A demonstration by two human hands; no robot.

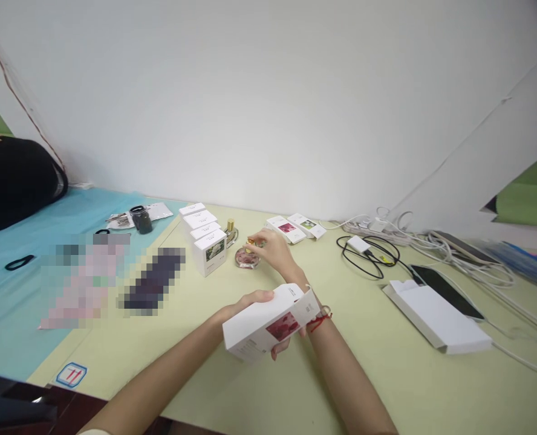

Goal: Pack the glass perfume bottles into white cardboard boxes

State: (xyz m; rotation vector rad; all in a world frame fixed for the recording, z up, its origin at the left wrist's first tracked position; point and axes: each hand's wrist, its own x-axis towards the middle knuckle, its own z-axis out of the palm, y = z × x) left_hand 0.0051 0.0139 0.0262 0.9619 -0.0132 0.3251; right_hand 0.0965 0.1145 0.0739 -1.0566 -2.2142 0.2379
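Observation:
My left hand (256,297) is closed around a white perfume box (253,326) with a dark pink flower picture, held tilted above the table; its end flap on the right stands open. Beyond it, my right hand (273,249) has its fingers closed at the gold cap of a round, pinkish glass perfume bottle (247,258). A second bottle with a gold cap (231,225) stands just behind. To the left of the bottles is a row of several upright white boxes (208,254), the nearest showing a picture of white flowers.
Two flattened-looking white boxes (291,229) lie near the wall. A white tray-like box (438,317), a phone (445,292), a power strip (377,229) and tangled cables are at right. A dark jar (140,220) stands on the blue cloth (5,320), left.

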